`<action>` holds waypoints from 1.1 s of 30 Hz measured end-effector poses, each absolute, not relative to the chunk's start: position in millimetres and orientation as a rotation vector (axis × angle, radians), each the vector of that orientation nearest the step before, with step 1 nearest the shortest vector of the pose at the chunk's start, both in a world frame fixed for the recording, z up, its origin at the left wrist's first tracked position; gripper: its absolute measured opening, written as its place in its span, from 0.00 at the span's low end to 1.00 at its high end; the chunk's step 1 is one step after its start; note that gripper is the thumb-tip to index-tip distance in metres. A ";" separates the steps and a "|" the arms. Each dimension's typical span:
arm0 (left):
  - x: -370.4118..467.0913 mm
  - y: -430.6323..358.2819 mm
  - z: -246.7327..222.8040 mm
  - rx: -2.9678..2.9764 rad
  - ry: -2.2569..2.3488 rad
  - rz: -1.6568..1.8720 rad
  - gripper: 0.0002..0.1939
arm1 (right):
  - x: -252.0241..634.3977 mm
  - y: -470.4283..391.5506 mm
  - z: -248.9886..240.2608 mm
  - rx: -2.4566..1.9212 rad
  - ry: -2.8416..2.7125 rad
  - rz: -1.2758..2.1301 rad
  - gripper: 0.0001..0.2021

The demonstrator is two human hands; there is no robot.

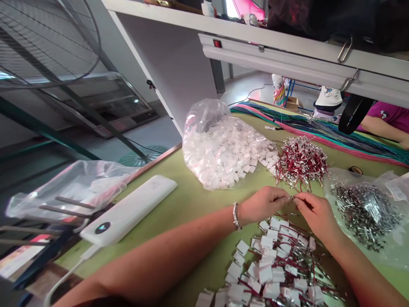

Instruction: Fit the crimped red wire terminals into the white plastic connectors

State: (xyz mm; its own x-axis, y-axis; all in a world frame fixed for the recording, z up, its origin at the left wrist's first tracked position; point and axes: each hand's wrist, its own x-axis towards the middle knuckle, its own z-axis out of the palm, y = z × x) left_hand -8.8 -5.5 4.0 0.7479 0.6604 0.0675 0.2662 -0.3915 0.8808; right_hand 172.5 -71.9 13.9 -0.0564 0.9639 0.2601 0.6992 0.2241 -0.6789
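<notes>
My left hand (266,203) and my right hand (315,211) meet fingertip to fingertip over the green table (204,221). Both are pinched on a tiny metallic piece (291,199), too small to make out fully. Beneath them spreads a pile of white connectors with dark red wires (271,273). Just beyond the hands stands a heap of short red wires with metal ends (300,160). To its left, white connectors spill from a clear plastic bag (220,149). Right of my right hand, another clear bag holds small metal parts (367,213).
A white power bank (131,209) with a cable lies at the table's left. Long bundled wires (319,132) cross the back. A white shelf (179,19) overhangs them, with a black loop (354,114) hanging down. A person's arm (386,128) shows at the far right.
</notes>
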 end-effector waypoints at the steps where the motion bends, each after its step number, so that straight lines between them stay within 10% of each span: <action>1: -8.9 -5.1 3.3 1.986 0.704 0.512 0.18 | 172.2 -72.4 13.9 -1.526 -1.814 0.467 0.09; 13: -13.3 -4.6 4.4 2.417 0.690 0.505 0.18 | 176.5 -72.3 15.4 -1.463 -2.087 0.323 0.10; 20: -15.9 -7.6 1.1 3.035 0.454 0.436 0.09 | 167.6 -75.5 14.1 -1.673 -1.877 0.842 0.11; 33: -15.2 10.1 -1.7 2.398 0.616 0.642 0.12 | 216.3 -64.4 23.8 -1.785 -2.172 0.423 0.10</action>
